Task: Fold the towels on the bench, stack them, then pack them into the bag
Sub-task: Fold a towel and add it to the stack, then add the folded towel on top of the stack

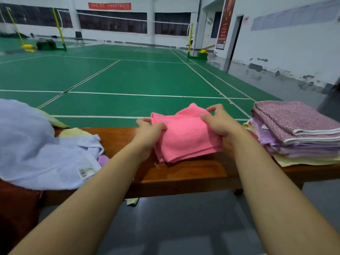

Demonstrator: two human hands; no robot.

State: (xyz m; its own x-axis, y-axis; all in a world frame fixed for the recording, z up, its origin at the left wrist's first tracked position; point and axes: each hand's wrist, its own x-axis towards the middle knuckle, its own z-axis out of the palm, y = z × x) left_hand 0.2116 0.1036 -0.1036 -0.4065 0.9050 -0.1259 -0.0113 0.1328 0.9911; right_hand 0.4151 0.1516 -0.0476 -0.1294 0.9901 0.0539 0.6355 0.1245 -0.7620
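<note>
While curled, both hands (185,127) grip the pink towel (185,138).

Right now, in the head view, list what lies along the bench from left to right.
Unfolded light blue towel → left hand → folded pink towel, gripped by both hands → right hand → stack of folded towels, all on the wooden bench.

1. Both forearms bare, reaching fwd side by side from the bottom corners, converging twd the middle.
2. Left hand (150,132): back of hand up, fingers curled, thumb on top, pinching the left edge of a pink towel (185,137).
3. Right hand (219,121): fingers curled over the towel's far right corner, thumb pressed on top, wrist slightly bent.
</note>
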